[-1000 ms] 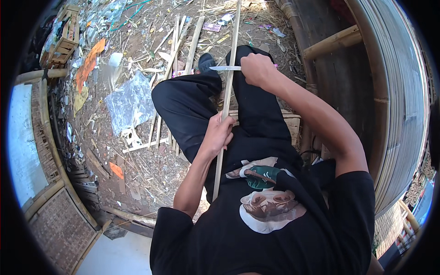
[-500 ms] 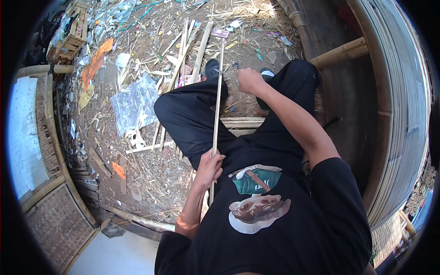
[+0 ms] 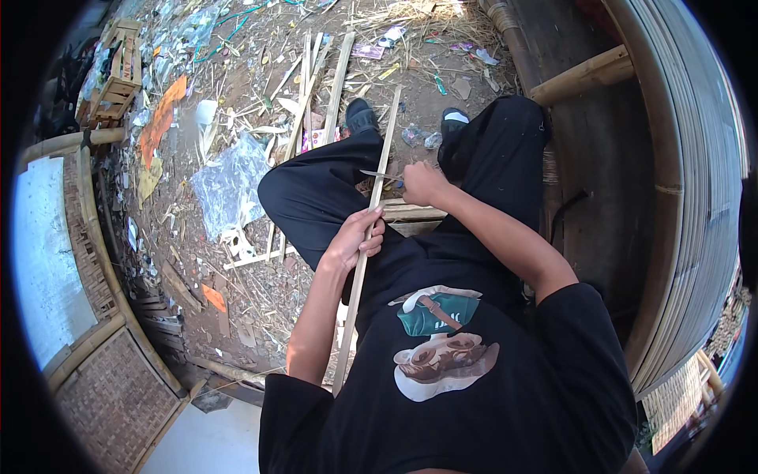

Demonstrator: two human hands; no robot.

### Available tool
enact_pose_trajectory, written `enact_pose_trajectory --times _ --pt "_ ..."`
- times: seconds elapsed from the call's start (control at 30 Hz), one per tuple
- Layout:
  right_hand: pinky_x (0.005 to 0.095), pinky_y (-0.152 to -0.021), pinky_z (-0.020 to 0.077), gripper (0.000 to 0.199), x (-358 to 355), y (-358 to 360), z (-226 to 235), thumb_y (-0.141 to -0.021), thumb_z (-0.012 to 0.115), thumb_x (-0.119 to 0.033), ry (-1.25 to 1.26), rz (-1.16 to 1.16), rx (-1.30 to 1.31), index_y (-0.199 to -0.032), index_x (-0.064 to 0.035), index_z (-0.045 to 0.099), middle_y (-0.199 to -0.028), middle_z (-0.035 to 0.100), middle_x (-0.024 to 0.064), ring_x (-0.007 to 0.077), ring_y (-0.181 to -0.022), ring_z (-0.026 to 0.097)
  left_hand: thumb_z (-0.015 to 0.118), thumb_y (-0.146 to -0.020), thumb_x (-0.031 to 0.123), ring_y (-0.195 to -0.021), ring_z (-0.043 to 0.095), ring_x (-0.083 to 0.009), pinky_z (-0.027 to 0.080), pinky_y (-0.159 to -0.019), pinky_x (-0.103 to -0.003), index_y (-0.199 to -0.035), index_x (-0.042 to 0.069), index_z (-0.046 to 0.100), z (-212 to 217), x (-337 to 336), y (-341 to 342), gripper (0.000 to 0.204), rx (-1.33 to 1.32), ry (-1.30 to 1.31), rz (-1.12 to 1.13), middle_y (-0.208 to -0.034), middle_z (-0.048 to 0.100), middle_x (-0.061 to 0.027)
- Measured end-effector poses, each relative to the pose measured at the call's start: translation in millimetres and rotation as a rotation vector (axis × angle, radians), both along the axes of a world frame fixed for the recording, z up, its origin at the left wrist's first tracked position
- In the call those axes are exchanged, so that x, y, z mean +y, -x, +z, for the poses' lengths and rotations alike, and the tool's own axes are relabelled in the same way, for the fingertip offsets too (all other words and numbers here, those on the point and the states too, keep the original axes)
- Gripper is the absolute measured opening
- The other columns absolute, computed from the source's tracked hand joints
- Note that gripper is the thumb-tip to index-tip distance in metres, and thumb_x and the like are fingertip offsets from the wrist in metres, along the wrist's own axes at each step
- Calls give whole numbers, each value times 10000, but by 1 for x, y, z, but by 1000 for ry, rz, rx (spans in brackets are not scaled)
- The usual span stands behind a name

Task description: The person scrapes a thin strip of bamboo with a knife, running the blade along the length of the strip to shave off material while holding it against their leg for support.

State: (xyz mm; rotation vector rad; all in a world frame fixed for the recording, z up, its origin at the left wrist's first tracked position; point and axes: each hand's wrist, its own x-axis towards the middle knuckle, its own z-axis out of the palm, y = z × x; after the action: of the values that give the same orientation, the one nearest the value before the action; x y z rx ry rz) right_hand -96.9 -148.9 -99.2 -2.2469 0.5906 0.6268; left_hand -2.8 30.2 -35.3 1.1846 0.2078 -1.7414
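Note:
A long, thin bamboo strip (image 3: 384, 158) slants between my knees, its far end tipped to the right and its near end beside my left side. My left hand (image 3: 357, 239) is closed around its middle, thumb on top. Just beyond, my right hand (image 3: 425, 186) is a fist around a knife, whose handle the fingers hide. The knife blade (image 3: 371, 173) points left and crosses the strip; whether it bites into the bamboo I cannot tell.
Beyond my feet, several bamboo strips (image 3: 339, 83) lie on littered soil. Left of my knee is a clear plastic sheet (image 3: 230, 183); a wooden crate (image 3: 121, 69) stands far left. A bamboo-framed structure (image 3: 667, 158) rises close on my right. Short slats (image 3: 410, 212) lie between my legs.
My right hand and the knife have come nearer to me along the strip. My left hand has moved forward on it. The strip's far end has drawn back and swung right.

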Motion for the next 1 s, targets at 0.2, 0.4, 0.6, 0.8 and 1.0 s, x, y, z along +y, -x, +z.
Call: enact_pose_trajectory --times 0.2,0.4,0.6,0.8,1.0 --pt "450 -773 542 263 9 0 7 -692 674 -142 42 -28 -80 -872 50 655 -901 652 264 399 -889 652 515 -966 232 -318 293 -16 268 -292 -199 -804 123 454 -29 -37 -1 205 -161 -73 -116 -500 322 75" --pt "444 -723 555 192 0 -11 8 -701 672 -124 170 -2 -201 -807 35 667 -860 662 244 383 -839 668 457 -879 97 -323 294 -49 240 -289 -238 -817 85 439 -36 -48 5 66 -420 -103 -99 -488 315 60" --pt "437 -698 561 163 11 -13 11 -727 636 -123 231 90 -223 -798 17 681 -831 676 222 357 -806 682 501 -857 193 -408 535 -209 406 -370 -345 -901 -65 594 -59 -46 9 277 -869 -187 -322 -603 582 -128" --pt "462 -692 553 172 16 -16 4 -735 608 -123 167 23 -202 -804 24 666 -830 663 247 395 -796 670 523 -838 230 -784 675 -346 513 -653 -408 -991 -82 614 -62 -45 9 359 -961 -265 -383 -857 664 -251" --pt "457 -684 554 156 20 -22 -3 -725 620 -112 200 -17 -246 -788 24 664 -828 665 235 392 -789 670 536 -822 175 -761 662 -376 493 -682 -422 -950 -74 603 -62 -40 6 288 -1076 -158 -334 -797 645 -264"
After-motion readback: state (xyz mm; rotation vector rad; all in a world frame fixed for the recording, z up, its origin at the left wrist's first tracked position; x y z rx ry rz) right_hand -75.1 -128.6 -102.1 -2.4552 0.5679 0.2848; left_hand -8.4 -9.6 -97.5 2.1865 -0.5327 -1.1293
